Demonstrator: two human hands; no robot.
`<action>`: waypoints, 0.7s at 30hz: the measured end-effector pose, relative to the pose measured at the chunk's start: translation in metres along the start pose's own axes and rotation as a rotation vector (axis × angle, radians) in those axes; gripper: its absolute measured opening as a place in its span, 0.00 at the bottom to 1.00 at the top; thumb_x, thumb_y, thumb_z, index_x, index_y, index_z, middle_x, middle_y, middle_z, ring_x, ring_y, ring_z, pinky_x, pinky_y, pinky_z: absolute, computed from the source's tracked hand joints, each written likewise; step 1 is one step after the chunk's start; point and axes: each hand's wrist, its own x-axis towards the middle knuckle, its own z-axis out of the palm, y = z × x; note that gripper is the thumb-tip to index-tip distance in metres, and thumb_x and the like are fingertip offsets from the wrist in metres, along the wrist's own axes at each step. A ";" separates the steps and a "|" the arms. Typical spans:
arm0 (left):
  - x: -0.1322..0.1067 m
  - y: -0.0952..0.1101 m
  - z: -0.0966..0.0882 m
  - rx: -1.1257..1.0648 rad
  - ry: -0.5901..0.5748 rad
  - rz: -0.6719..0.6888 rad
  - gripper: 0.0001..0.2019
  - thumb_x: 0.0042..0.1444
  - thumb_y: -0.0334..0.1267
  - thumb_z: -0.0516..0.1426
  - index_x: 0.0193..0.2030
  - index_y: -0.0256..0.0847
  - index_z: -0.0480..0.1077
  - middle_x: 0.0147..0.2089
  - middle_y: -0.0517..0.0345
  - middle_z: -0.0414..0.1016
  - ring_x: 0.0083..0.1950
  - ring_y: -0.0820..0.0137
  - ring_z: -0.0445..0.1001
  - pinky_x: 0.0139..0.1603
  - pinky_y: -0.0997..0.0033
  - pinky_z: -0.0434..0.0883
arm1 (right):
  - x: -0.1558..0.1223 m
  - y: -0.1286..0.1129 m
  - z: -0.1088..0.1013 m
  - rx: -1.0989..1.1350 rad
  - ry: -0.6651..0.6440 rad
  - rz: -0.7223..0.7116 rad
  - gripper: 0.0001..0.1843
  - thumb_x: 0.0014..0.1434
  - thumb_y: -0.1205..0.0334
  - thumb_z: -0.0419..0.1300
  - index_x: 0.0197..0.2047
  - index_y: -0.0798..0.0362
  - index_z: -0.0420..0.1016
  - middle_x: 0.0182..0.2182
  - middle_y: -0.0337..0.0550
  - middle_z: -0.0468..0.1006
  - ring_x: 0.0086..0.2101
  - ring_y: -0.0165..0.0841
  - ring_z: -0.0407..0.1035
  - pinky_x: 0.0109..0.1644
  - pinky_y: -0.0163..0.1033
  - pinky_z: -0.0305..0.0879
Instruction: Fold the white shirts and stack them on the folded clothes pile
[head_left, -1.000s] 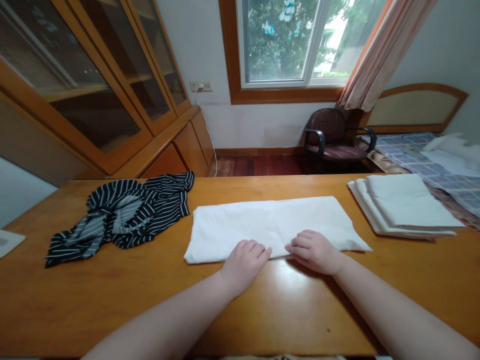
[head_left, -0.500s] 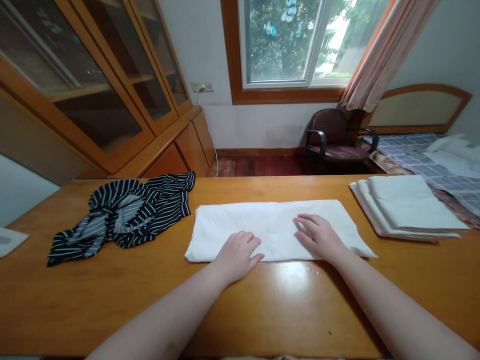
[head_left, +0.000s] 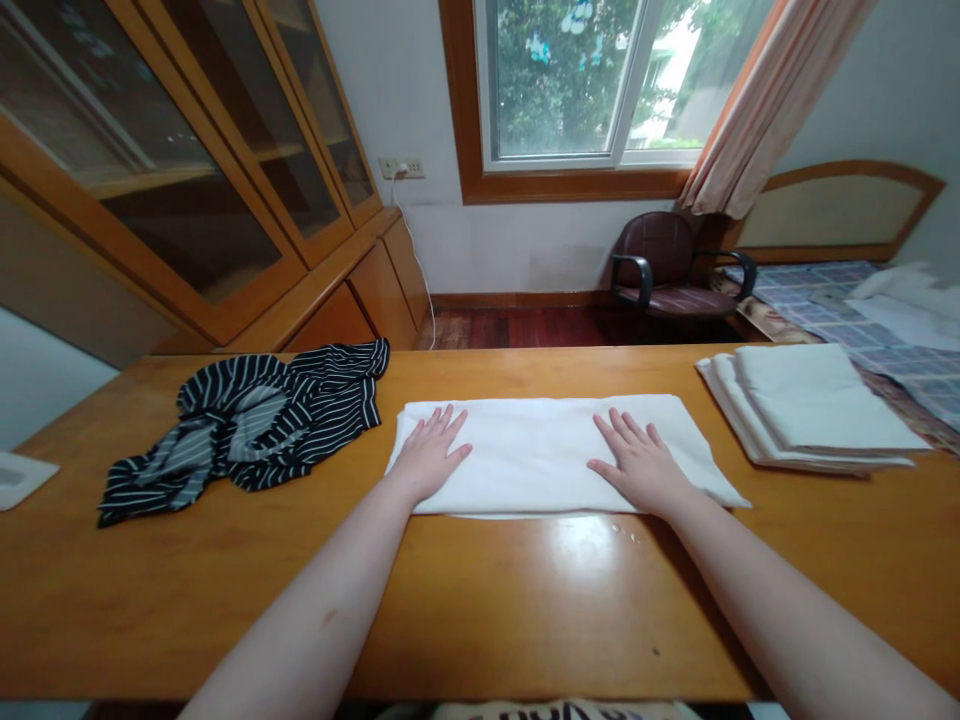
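A white cloth (head_left: 532, 455), folded into a long flat rectangle, lies on the wooden table in front of me. My left hand (head_left: 429, 455) rests flat on its left end with the fingers spread. On its right part my right hand (head_left: 637, 462) also lies open, palm down and fingers apart. Neither hand grips anything. The cloth's front edge runs slightly uneven, and its front right corner sticks out to a point.
Right of the cloth is a stack of folded white cloths (head_left: 814, 405). A crumpled black-and-white striped garment (head_left: 262, 420) lies to the left, and a white flat object (head_left: 22, 480) sits at the table's left edge. Beyond the table (head_left: 510, 620) stands an armchair (head_left: 671, 265).
My left hand has moved left across the cloth to its left end and spread its fingers. My right hand has stayed near its place, with its fingers now flatter and wider.
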 end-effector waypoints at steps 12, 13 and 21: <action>0.006 0.037 -0.016 0.038 0.114 -0.172 0.32 0.62 0.51 0.44 0.68 0.34 0.49 0.71 0.40 0.42 0.71 0.50 0.37 0.67 0.49 0.44 | 0.008 -0.026 -0.024 0.039 0.154 -0.050 0.40 0.61 0.41 0.46 0.66 0.62 0.52 0.66 0.58 0.47 0.65 0.47 0.39 0.65 0.58 0.36; 0.009 0.051 -0.020 0.014 0.125 -0.097 0.30 0.63 0.49 0.43 0.68 0.37 0.49 0.71 0.44 0.42 0.71 0.52 0.37 0.67 0.50 0.43 | 0.012 -0.036 -0.028 0.061 0.174 -0.133 0.38 0.61 0.43 0.46 0.67 0.60 0.51 0.67 0.56 0.45 0.65 0.45 0.39 0.66 0.56 0.36; 0.034 0.109 0.010 -0.039 0.110 0.192 0.26 0.64 0.41 0.42 0.68 0.45 0.48 0.71 0.56 0.46 0.71 0.63 0.44 0.68 0.53 0.46 | 0.050 -0.077 -0.013 0.197 0.050 -0.194 0.31 0.66 0.52 0.41 0.68 0.55 0.48 0.66 0.47 0.51 0.65 0.37 0.44 0.66 0.49 0.40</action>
